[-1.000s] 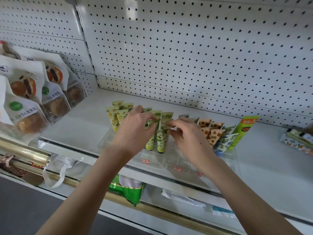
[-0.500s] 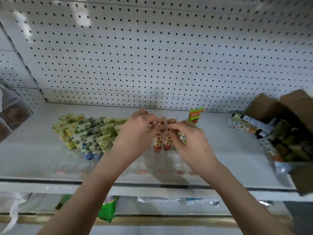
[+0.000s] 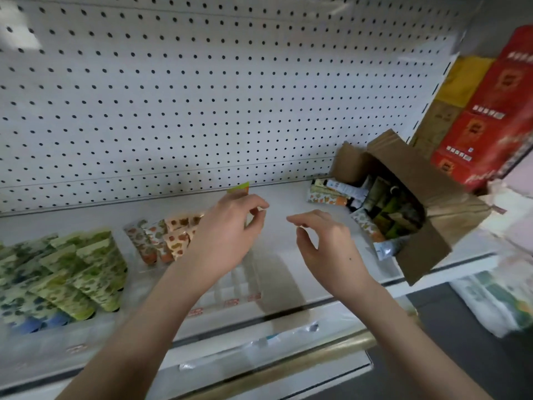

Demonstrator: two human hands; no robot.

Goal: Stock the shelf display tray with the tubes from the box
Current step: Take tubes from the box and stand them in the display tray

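Nothing is being gripped by the left hand [image 3: 230, 229] or the right hand [image 3: 328, 246]; both are being held loosely curled above the shelf's [image 3: 291, 197] front edge. Patterned tubes [image 3: 95, 269] are being displayed cap-down in the clear tray [image 3: 239, 284] along the front left. Boxed tubes [image 3: 386, 209] are being contained in the open cardboard box [image 3: 438, 226] at the right edge.

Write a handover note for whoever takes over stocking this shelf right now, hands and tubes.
Left hand and right hand: above the shelf, fingers loosely curled, holding nothing.
Display tray: green-patterned tubes stand at its left, orange-patterned tubes mid-tray; slots by the hands look empty.
Box: on its side at the right, tubes inside, loose tubes beside it.
Left to do: move those into the tray.
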